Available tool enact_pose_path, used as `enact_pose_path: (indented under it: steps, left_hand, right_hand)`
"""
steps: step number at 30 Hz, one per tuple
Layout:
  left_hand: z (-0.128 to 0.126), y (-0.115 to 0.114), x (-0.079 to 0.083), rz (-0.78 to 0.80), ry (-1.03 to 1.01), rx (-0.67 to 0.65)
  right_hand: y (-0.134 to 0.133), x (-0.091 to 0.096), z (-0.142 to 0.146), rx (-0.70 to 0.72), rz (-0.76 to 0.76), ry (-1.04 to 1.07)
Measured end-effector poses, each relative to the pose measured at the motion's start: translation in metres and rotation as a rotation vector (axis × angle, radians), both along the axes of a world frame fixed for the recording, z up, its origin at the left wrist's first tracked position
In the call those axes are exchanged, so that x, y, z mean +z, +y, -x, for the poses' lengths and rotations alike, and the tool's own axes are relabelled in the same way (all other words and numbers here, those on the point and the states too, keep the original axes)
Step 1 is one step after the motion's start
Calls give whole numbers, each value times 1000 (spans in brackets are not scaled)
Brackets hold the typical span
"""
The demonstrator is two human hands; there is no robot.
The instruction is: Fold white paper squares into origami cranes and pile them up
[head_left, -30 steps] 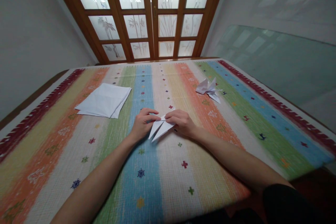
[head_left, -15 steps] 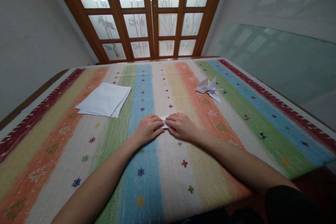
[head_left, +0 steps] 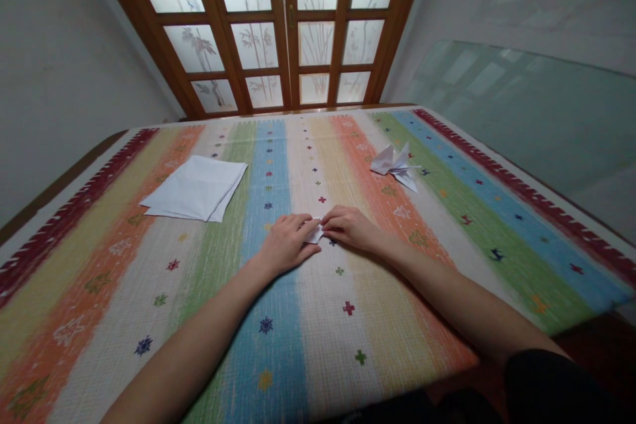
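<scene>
A small folded piece of white paper point(head_left: 314, 234) lies low over the tablecloth, between my two hands and partly covered by them. My left hand point(head_left: 288, 240) holds its left side, thumb below and fingers above. At its right edge, my right hand point(head_left: 349, 226) pinches the paper between thumb and fingertips. Beyond my right hand stands a folded white paper crane point(head_left: 396, 165). Over to the left rests a small stack of white paper sheets point(head_left: 199, 187), the sheets slightly fanned.
A striped, patterned tablecloth point(head_left: 318, 338) covers the table. Wooden doors with frosted panes point(head_left: 314, 46) stand past its far edge. Walls flank both sides, and a pale green glass-like panel point(head_left: 527, 119) leans along the right.
My right hand's fingers have drawn together into a pinch at the paper's right edge. My left hand has shifted slightly right, and less of the paper shows on the right.
</scene>
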State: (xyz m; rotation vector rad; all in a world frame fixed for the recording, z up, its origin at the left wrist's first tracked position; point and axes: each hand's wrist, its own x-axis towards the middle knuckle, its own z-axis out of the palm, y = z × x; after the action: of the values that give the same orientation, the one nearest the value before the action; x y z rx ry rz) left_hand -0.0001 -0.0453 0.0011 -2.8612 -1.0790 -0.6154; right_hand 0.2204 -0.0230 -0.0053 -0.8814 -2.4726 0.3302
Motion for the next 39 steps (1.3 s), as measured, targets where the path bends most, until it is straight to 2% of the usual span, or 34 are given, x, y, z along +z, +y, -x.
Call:
enact_pose_path:
  steps: [4,7,10,15,19,22,24,28,32,35,39]
  left_hand:
    - [-6,0,-1,-42,112,-35]
    - [-5,1,-3,-32,84,-34]
    - [-3,3,-6,14,6,28]
    - [-4,11,-9,167,-186,155]
    - [-8,14,-9,237,-225,269]
    - [-12,14,-8,247,-195,331]
    - [-14,14,-7,234,-173,358]
    - [-15,14,-8,204,-156,371]
    - [-13,12,-11,163,-209,391]
    - [-11,11,-11,106,-139,331]
    - [-10,10,-9,92,0,286]
  right_hand:
    - [-3,-1,4,-22,-3,21]
    - [-5,-1,7,-47,26,18]
    - [-5,3,7,-66,91,4]
    - [0,16,0,-176,271,-23]
    - [3,24,-1,-237,397,-32]
    - [3,26,3,-288,410,-86]
    - [3,24,6,-321,360,-136]
    - [4,19,9,-370,226,-215]
    - [7,18,3,-381,201,-226]
    - [10,22,-3,-379,274,-211]
    - [14,28,-8,-472,445,-254]
